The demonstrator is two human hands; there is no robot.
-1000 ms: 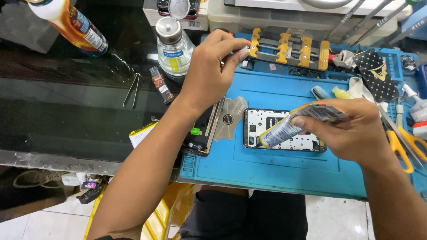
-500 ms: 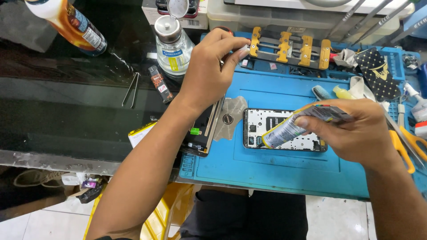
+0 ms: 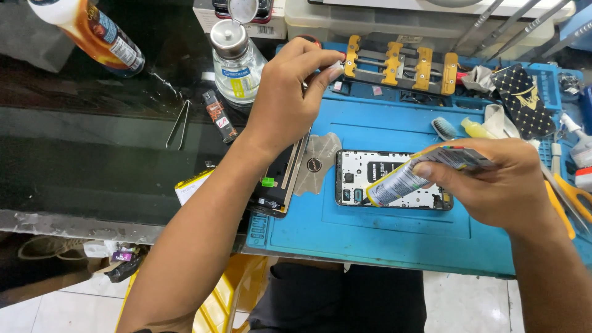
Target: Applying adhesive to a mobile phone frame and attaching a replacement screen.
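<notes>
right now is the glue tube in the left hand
No, the right hand holds the glue tube over the opened phone, while the left hand pinches something small up by the yellow clamp.

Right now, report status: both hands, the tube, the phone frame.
Right hand gripping glue tube over open phone frame on blue mat. Left hand pinching a small white piece near the yellow clamp jig. Nothing blocking.

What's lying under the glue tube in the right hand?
Under the tube, held by the right hand, lies an opened phone frame on the blue mat. Its right part is covered by the tube and hand.
</notes>
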